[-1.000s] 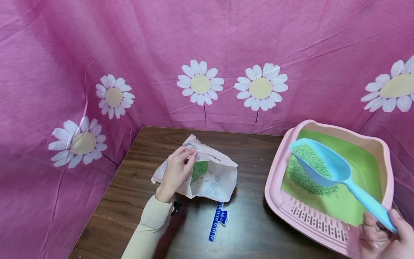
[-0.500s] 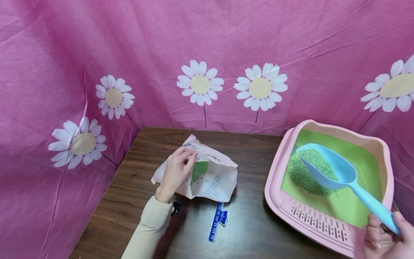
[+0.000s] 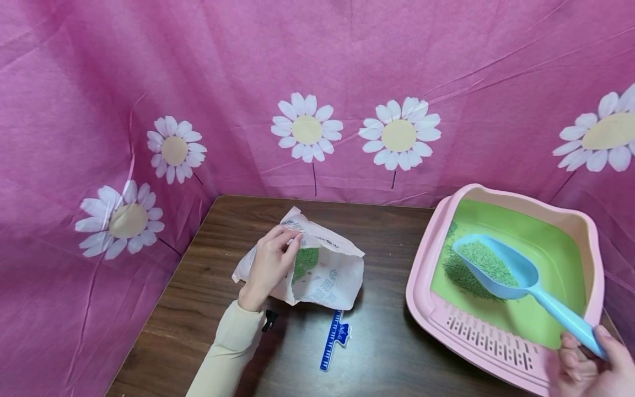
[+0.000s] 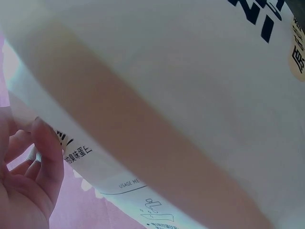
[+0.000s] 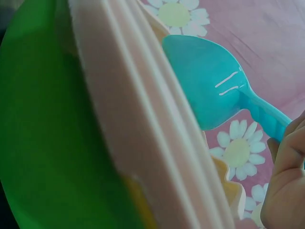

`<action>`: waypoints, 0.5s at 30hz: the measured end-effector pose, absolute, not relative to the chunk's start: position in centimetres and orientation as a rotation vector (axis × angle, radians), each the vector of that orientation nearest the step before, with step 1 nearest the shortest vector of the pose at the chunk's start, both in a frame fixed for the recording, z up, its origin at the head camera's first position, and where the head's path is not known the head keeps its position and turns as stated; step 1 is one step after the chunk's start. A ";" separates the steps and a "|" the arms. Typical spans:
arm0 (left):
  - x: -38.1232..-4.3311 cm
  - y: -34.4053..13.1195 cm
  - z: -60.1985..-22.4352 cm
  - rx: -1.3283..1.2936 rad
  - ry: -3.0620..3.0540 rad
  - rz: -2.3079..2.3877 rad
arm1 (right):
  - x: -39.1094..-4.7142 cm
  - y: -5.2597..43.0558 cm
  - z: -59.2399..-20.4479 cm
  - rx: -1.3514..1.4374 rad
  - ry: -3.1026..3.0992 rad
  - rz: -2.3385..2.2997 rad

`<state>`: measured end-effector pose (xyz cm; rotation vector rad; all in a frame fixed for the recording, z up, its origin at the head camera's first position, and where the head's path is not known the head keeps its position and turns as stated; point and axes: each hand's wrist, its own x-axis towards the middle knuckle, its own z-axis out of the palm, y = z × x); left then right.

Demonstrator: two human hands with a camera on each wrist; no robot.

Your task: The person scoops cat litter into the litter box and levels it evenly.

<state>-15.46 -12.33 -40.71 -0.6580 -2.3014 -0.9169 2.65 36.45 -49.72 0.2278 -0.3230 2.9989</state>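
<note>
My left hand (image 3: 270, 264) pinches the upper edge of a pale paper bag (image 3: 337, 275), whose mouth gapes open toward the right. Green pellets (image 3: 305, 262) show inside it. In the left wrist view the bag's printed side (image 4: 190, 95) fills most of the picture. My right hand (image 3: 592, 358) grips the handle of a light blue scoop (image 3: 527, 270), seen from its underside in the right wrist view. Green pellets (image 3: 486, 259) lie in the scoop, which is over a pink litter box (image 3: 421, 264). Under it, a pile of similar pellets (image 3: 461, 275) lies on the box's green floor.
A blue ruler-like clip (image 3: 331, 342) lies on the dark wooden table (image 3: 387, 342) in front of the bag. A slotted grate (image 3: 491, 336) runs along the box's near side. Behind the table hangs a pink curtain (image 3: 238, 82) with daisies.
The scoop has shifted slightly right and then nearer, lower in the head view, with pellets still in it. My left hand and the bag stay in place.
</note>
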 end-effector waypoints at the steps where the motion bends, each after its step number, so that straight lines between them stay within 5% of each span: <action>1: -15.5 -12.3 -40.7 -0.659 -2.302 -0.917 | 2.7 36.5 -49.8 0.221 -0.324 3.006; 15: -15.3 -12.3 -40.7 -0.663 -2.312 -0.917 | 3.0 36.6 -49.4 -0.122 -0.519 2.830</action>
